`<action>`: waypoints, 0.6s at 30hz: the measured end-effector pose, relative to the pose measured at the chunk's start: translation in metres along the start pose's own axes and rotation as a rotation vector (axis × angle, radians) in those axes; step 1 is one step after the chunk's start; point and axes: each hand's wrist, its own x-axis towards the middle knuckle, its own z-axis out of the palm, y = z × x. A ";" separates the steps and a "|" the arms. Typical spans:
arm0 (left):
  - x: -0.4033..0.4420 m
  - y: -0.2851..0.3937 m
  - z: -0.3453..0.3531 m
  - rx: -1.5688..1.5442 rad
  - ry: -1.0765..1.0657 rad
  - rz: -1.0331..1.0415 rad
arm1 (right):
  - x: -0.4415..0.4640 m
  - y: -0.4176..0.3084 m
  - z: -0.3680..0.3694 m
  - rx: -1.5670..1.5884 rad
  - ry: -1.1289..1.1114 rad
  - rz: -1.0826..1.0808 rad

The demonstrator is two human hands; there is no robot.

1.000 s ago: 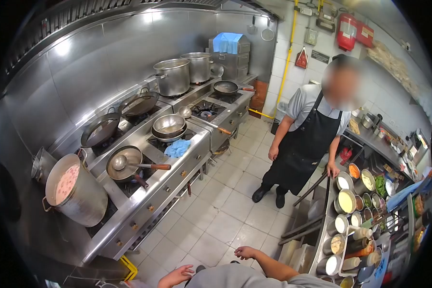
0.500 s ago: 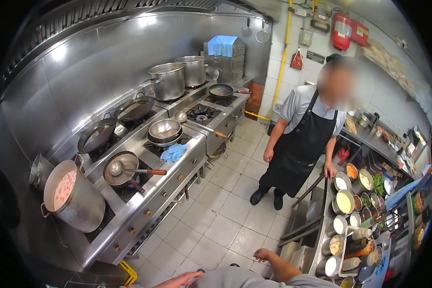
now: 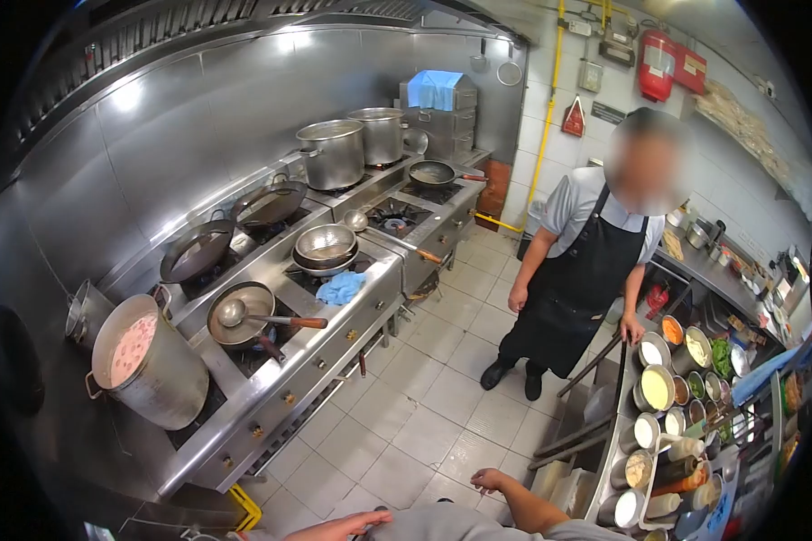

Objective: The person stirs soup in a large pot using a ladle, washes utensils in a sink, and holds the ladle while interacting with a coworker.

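Observation:
At the bottom edge, my left hand (image 3: pixel 359 522) lies against the front of my grey top, fingers stretched out and holding nothing. My right hand (image 3: pixel 489 481) hangs over the tiled floor with loosely bent fingers and nothing in it. Nearest to it is the counter (image 3: pixel 609 451) with metal containers of food. Left of my hands runs a steel stove (image 3: pixel 271 397) with a large pot (image 3: pixel 167 388) of pinkish content, a pan (image 3: pixel 244 329) with a ladle (image 3: pixel 233 313) in it, stacked bowls (image 3: pixel 326 243) and a blue cloth (image 3: pixel 340 288).
A person in a black apron (image 3: pixel 573 288) stands on the floor ahead, one hand on the counter's corner. Two tall pots (image 3: pixel 332 158) and a frying pan (image 3: pixel 433 173) are on the far burners. A yellow bracket (image 3: pixel 244 508) is near the stove's lower front.
My left hand has drawn in against my top, its fingers less spread than a second ago. My right hand has shifted slightly rightward. The other person stays in place.

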 end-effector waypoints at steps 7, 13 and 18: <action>-0.019 0.012 -0.005 -0.031 -0.087 0.066 | 0.007 0.004 -0.001 -0.069 -0.063 0.067; -0.002 0.011 0.000 0.184 0.013 0.075 | 0.006 -0.002 0.006 0.019 -0.028 0.007; 0.015 -0.056 -0.037 -0.019 -0.004 0.068 | 0.012 -0.002 0.008 0.014 -0.021 -0.032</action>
